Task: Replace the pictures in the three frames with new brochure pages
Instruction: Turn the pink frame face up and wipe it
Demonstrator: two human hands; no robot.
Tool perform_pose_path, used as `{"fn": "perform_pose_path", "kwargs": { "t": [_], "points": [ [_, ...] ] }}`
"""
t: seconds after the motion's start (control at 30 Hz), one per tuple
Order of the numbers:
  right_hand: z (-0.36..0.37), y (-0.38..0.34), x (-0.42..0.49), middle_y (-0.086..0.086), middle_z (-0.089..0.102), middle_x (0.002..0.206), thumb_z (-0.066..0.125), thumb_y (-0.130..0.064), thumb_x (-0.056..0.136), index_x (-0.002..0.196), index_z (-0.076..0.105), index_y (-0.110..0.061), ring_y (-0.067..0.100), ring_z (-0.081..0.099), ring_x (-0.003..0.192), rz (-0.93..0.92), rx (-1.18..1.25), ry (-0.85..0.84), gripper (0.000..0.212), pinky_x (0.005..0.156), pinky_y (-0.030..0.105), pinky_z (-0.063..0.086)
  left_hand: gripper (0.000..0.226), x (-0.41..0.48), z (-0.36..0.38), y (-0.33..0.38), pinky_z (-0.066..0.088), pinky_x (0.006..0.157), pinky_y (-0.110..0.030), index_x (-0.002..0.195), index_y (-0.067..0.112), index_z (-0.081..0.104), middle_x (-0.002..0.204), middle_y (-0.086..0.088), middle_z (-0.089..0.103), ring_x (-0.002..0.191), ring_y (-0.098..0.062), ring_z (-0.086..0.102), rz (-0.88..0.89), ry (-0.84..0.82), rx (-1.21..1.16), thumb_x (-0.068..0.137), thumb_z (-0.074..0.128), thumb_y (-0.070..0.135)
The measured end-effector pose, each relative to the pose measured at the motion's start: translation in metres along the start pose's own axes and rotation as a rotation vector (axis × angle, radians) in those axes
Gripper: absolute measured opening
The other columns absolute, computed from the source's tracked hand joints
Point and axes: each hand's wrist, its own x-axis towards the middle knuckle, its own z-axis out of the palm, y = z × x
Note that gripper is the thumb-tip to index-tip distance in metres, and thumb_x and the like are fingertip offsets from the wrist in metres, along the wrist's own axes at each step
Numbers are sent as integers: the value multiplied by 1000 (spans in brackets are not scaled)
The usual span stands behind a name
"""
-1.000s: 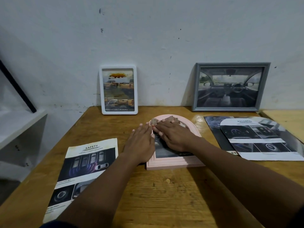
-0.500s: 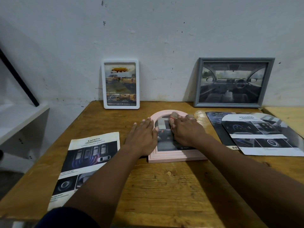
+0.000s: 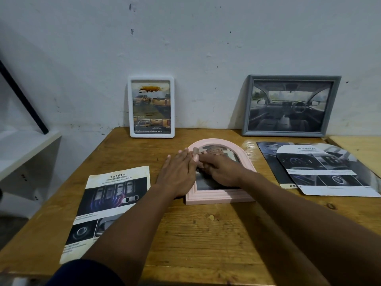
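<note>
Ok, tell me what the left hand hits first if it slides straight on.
Probably the arched rim of the pink frame, just past the fingertips of the left hand; beyond that, table, then wall. Depth is unclear.

Desk is knotty wood planks, with a shiny varnished patch at about 1 o'clock. Pink arched frame looks matt painted, the white frame at 11 o'clock is smooth and plastic-looking, and the grey frame at 1 o'clock is dull painted. SAFETY page and ADVANCED page are glossy paper. Wall is rough, scuffed paint.
</note>
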Motion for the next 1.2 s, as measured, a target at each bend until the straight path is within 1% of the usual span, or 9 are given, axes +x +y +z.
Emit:
{"fn": "perform_pose_path", "kwargs": {
  "t": [0.1, 0.17, 0.33, 0.43, 0.57, 0.8, 0.93, 1.1, 1.2],
  "points": [
    [-15, 21, -12, 4, 37, 158, 43, -21, 103, 152, 36, -35, 27, 36, 142, 9, -113, -66, 51, 116, 36, 27, 61, 0, 1, -1, -5, 126, -40, 163, 20, 12, 170, 4, 7, 156, -11, 0, -14, -3, 36, 108, 7, 47],
    [-18, 28, -21, 6, 29, 162, 40, -24, 104, 156, 28, -28, 29, 28, 147, 48, -176, -54, 53, 117, 36, 24, 62, 0, 1, 0, -5, 126, -40, 163, 19, 12, 170, 4, 7, 156, -11, 0, -15, -2, 49, 108, 8, 48],
    [5, 5, -29, 15, 21, 162, 41, -32, 102, 156, 20, -11, 32, 16, 150, 213, -325, 41, 62, 122, 50, 9, 62, -1, 1, 0, -5, 126, -41, 162, 20, 13, 170, 5, 8, 156, -11, 0, -27, -4, 41, 107, 8, 48],
    [23, -18, -21, 17, 20, 162, 48, -33, 97, 155, 21, -9, 35, 14, 150, 279, -244, 69, 68, 122, 52, 10, 60, -4, -9, 6, -4, 123, -38, 162, 21, 16, 169, 1, 13, 156, -15, 3, -85, -16, -67, 108, 9, 48],
    [22, -39, -21, 12, 20, 163, 46, -24, 101, 155, 26, -12, 29, 11, 152, 133, -77, 18, 59, 123, 48, 11, 59, -6, -25, 13, -3, 123, -38, 162, 21, 15, 169, -2, 12, 156, -20, 2, -154, -72, -137, 109, 8, 48],
    [-11, 0, -53, 6, 33, 159, 41, -23, 103, 152, 34, -37, 28, 38, 140, 26, -138, -128, 52, 112, 38, 34, 63, 2, -3, -1, -8, 123, -40, 163, 19, 13, 170, 2, 8, 156, -14, 0, 0, -7, 161, 108, 6, 49],
    [-15, 6, -72, 12, 45, 148, 47, -26, 100, 148, 38, -26, 28, 50, 125, 115, -261, -39, 49, 97, 37, 41, 66, 2, -3, -1, -9, 123, -42, 163, 19, 10, 170, 1, 6, 156, -17, -2, 15, 1, 238, 106, 4, 52],
    [28, -25, -73, 14, 46, 145, 53, -47, 91, 142, 40, -11, 31, 43, 133, 197, -382, 139, 64, 112, 46, 33, 63, 2, -1, -2, -11, 121, -40, 163, 22, 8, 170, 3, 4, 156, -16, -3, -4, 8, 222, 107, 5, 51],
    [36, -43, -65, 12, 54, 136, 52, -38, 93, 133, 50, -14, 29, 50, 125, 93, -336, 189, 47, 108, 46, 39, 61, 4, 0, -2, -9, 122, -42, 163, 22, 8, 170, 3, 5, 156, -16, -2, -7, 8, 214, 108, 7, 49]
  ]
}}
